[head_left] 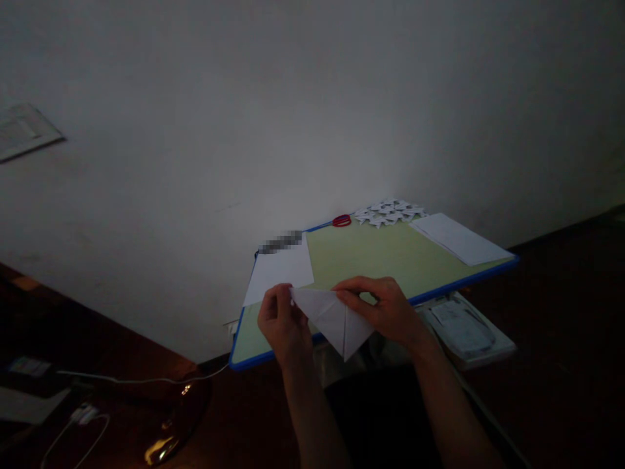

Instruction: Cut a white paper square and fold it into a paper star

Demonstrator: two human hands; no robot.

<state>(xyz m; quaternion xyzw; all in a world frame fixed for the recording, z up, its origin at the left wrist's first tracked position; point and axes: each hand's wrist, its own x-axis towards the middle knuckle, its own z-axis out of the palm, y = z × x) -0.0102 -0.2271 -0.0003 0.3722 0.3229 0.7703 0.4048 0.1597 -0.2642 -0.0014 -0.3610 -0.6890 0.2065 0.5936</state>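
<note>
A folded sheet of white paper (336,322), triangular with its point down and crease lines across it, is held up over the near edge of the table. My left hand (286,319) pinches its left corner between thumb and fingers. With thumb and forefinger, my right hand (383,306) grips the upper edge on the right and partly covers that side. Beyond the hands lies the pale green tabletop (361,254) with its blue rim.
White sheets (461,238) lie at the table's right, and another sheet (278,270) at the left. Red-handled scissors (342,221) and several small folded paper pieces (390,212) sit at the back by the wall (293,117). A white cable (146,379) runs off at lower left.
</note>
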